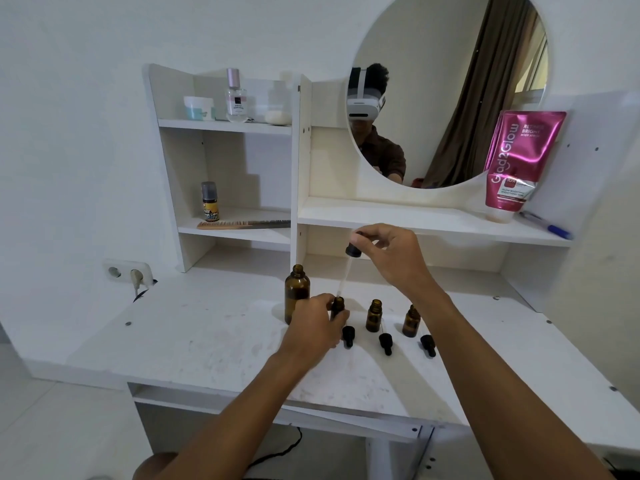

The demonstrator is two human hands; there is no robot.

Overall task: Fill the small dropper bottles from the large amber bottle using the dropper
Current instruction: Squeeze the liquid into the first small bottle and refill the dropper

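The large amber bottle [296, 292] stands uncapped on the white table [207, 341]. Right of it my left hand [313, 323] grips a small amber bottle [338, 305], mostly hidden by my fingers. My right hand [391, 256] pinches the black bulb of the dropper [347, 268], and its glass tip reaches into that bottle's mouth. Two more small open bottles [374, 315] [411, 321] stand to the right. Three black dropper caps [348, 336] [385, 342] [428, 344] lie in front of the small bottles.
A white shelf unit [298, 188] with a round mirror [446, 84] rises behind the bottles. It holds a pink tube [516, 164], a pen [547, 226], a comb [242, 224], a small yellow bottle [210, 201], a perfume bottle [236, 97] and a jar [198, 108]. A wall socket [128, 271] sits at the left.
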